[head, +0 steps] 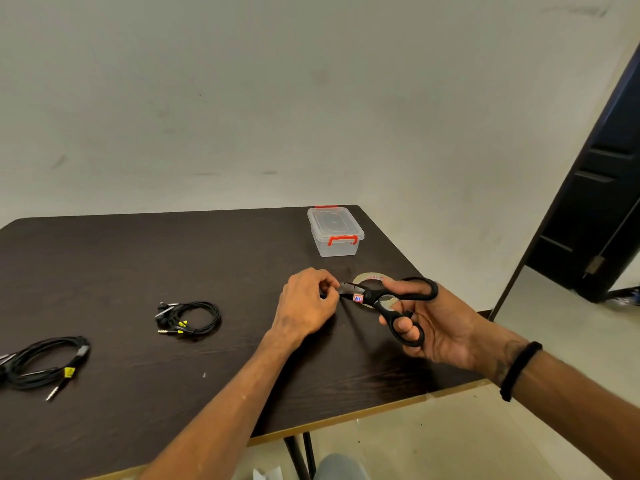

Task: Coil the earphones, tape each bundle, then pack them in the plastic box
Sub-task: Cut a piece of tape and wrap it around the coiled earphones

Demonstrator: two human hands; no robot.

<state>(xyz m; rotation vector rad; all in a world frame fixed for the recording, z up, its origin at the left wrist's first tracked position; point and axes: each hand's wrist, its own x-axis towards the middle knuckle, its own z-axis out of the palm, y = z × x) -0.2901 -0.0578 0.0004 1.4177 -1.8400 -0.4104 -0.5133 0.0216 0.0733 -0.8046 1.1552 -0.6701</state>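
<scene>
Two hands over the counter [104,271]: right grip [426,327] clamps scissors [388,299]; left grip [308,303] pinches something small, unidentifiable.

On your table [104,258], the plastic box [335,232] sits at the far right, the tape roll [372,277] just before it. Two coiled earphone bundles [188,317] [45,362] lie well left, the leftmost nearer you.
</scene>
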